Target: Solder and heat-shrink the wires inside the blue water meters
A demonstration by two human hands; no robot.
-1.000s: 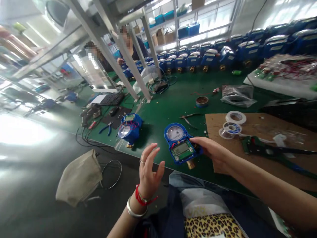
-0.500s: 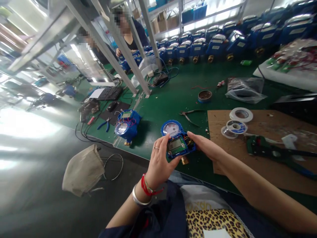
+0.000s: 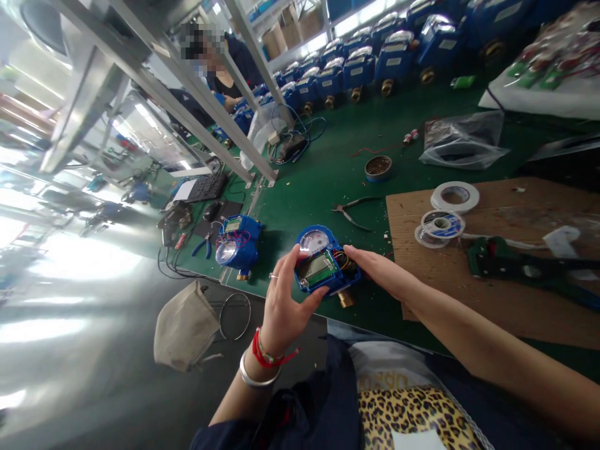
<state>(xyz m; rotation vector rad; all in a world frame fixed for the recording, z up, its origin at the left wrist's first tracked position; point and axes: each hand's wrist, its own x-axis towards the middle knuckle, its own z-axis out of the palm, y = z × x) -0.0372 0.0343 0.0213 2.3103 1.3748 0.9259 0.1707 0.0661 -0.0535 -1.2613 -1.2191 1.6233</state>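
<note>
A blue water meter (image 3: 321, 262) with a round dial, a small green-framed display and a brass fitting underneath sits near the front edge of the green table (image 3: 328, 181). My left hand (image 3: 281, 306) grips its left side with thumb and fingers. My right hand (image 3: 379, 270) holds its right side, where coloured wires show. A second blue meter (image 3: 237, 245) with loose wires stands on the table to the left, apart from both hands.
Pliers (image 3: 351, 211), a round tin (image 3: 377, 167), tape rolls (image 3: 454, 196) and solder (image 3: 440, 225) on a brown board (image 3: 497, 275). A plastic bag (image 3: 462, 145), rows of blue meters (image 3: 356, 70) and a seated person lie behind. Metal frame legs (image 3: 244, 106) stand left; a cloth bag (image 3: 185, 328) lies on the floor.
My left hand rose from open air in front of the table and closed on the meter's left side. The meter now sits between both hands. The view has tilted downward.
</note>
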